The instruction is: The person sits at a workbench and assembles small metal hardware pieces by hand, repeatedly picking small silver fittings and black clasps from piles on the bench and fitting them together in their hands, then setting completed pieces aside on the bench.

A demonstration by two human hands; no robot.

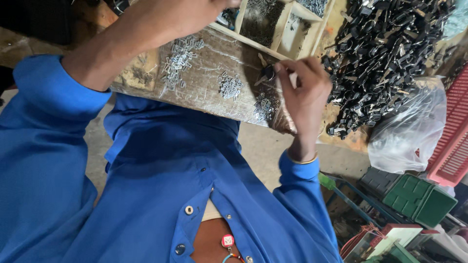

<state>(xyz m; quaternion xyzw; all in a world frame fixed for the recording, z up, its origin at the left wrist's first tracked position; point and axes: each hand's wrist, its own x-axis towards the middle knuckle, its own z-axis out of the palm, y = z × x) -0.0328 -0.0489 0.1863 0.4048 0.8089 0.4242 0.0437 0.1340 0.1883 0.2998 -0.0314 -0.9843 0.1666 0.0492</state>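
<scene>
My right hand pinches a small dark metal piece between its fingertips, just above a board wrapped in clear plastic. Small heaps of silver metal clips lie on that board, with another heap further left. My left hand reaches up over the board toward a wooden tray with compartments. Its fingers are cut off by the top edge, so what it holds is hidden. Both arms wear blue sleeves.
A big pile of black metal sliders lies right of the tray. Beside it sit a clear plastic bag and a pink slatted crate. Green boxes and clutter stand on the floor at lower right.
</scene>
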